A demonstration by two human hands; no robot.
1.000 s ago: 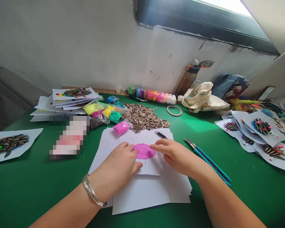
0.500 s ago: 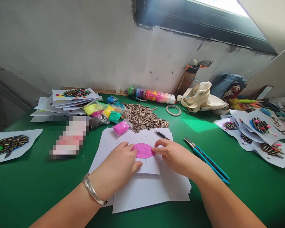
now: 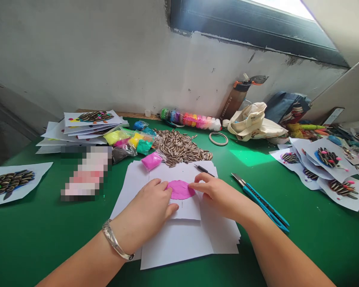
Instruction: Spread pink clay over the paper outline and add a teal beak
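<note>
Clay (image 3: 181, 190), pink and pressed into a flat oval, lies on a small sheet (image 3: 185, 213) in front of the person, between the two hands. A few thin drawn lines show on the sheet just below the oval. The left hand (image 3: 149, 201) lies palm down, fingers loosely together and thumb spread away, the fingertips on the oval's left edge; it is open and grips nothing that I can see. The right hand (image 3: 217, 193) reaches in from the other side, index finger out to the right edge, the other fingers partly curled; it too is loosely open, with nothing visibly in its grasp. A silver bangle (image 3: 116, 241) circles the left wrist.

Under the sheet, larger white paper (image 3: 173, 244) spreads over the green desk (image 3: 54, 239). A pen (image 3: 204, 170) rests near its top corner, and a pink packet (image 3: 151, 161) sits at the upper left. Just beyond is a heap of striped seeds (image 3: 182, 147). A teal cutter (image 3: 261, 201) lies to the right of the paper, near the right forearm, and a tape roll (image 3: 218, 138) lies farther back.
</note>
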